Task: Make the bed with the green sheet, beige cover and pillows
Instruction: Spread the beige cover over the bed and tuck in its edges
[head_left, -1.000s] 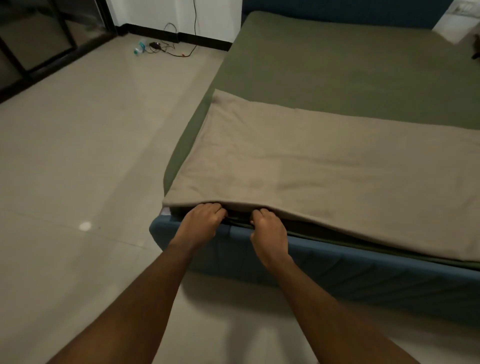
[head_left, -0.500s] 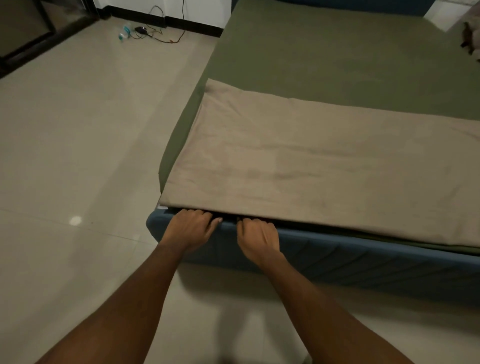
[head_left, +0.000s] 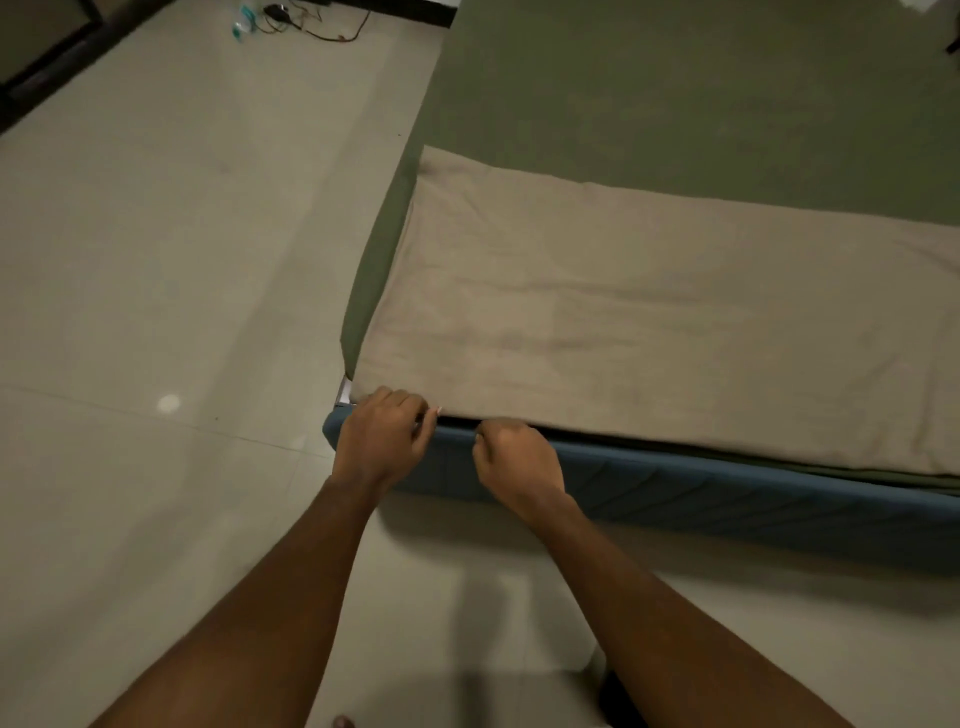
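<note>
Head view: olive-green cloth sheet (head_left: 675, 93) is spread over the blue padded bed (head_left: 727, 493); folded beige fabric cover (head_left: 649, 322) lies across its near end. Fingers of left hand (head_left: 387, 436) and right hand (head_left: 519, 460) curl at the cover's hem, grip can't be told. Remaining, I'd judge: spread cover, pillows (none visible).

Left hand (head_left: 382, 441), right hand (head_left: 519, 462) bare; forearms bare to frame edge.

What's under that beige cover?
The green sheet shows beyond the beige cover on its far and left sides and as a strip under its near edge. The middle beneath is hidden.
</note>
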